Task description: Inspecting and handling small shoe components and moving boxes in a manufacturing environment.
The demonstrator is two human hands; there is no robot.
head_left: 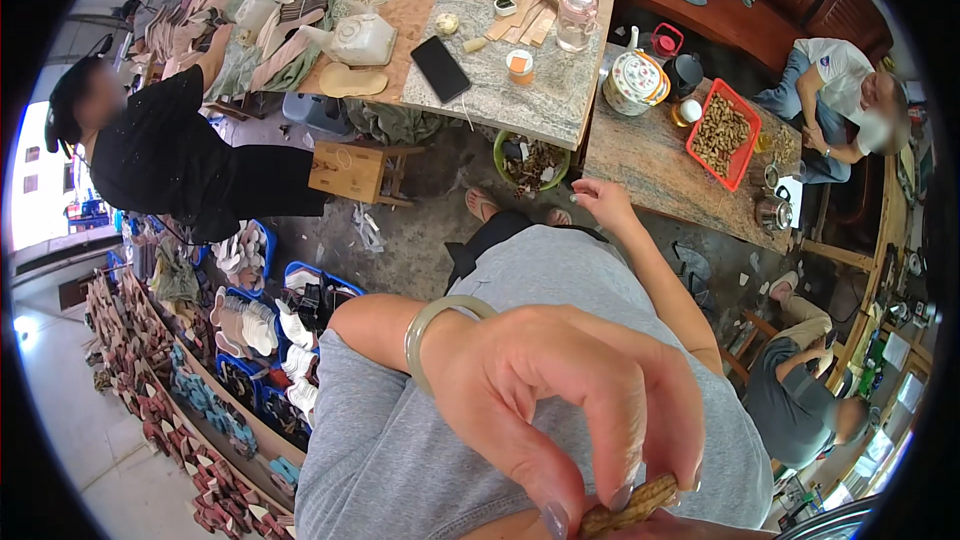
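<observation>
My left hand (570, 390), wearing a pale bangle (416, 345) on its wrist, is raised very close to the head camera. Its thumb and fingers pinch a brown, ridged peanut in its shell (630, 506) at the lower edge of the view. Farther off, my right hand (606, 202) is held over the floor beside the near corner of the stone-topped tables. Its fingers are loosely bent and apart, with nothing visible in them. Closest to it is a green basin (503, 178) with peanut shells and scraps.
On the right table (640, 160) are a red basket (752, 172) of peanuts, a floral teapot (636, 82) and jars. A phone (440, 70) lies on the other table. A wooden stool (345, 170), blue crates (345, 285) of shoes and several people surround me.
</observation>
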